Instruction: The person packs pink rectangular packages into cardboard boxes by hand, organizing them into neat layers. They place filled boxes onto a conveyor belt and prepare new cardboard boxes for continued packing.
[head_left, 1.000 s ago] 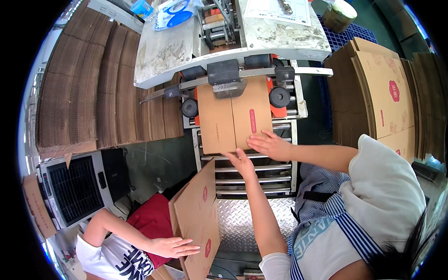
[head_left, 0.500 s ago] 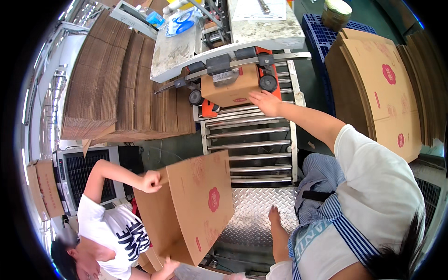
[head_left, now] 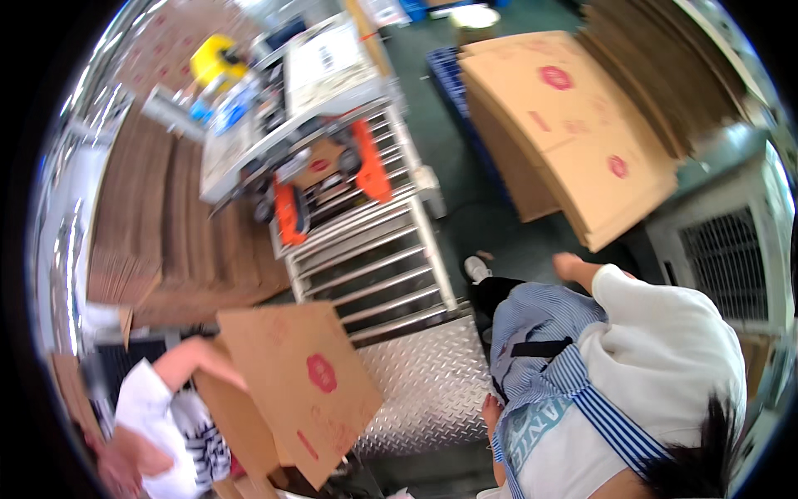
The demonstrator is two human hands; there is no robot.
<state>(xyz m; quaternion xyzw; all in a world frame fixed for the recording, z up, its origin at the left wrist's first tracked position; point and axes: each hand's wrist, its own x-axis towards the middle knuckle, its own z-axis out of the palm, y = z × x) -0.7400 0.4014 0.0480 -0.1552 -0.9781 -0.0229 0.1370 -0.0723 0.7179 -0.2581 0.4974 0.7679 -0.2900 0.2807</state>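
Your right hand (head_left: 570, 266) has come off the carton (head_left: 326, 163) you were pushing half a second ago; that carton now sits deep between the two orange guides (head_left: 371, 160) of the sealing machine, well apart from you. The hand is free, holding nothing, near the stack of flat cartons (head_left: 573, 125) on your right; how far its fingers spread you cannot tell. Your left hand (head_left: 490, 409) shows only as a sliver at your waist, its grip hidden. One carton is in the machine; a co-worker at lower left holds another box (head_left: 303, 378).
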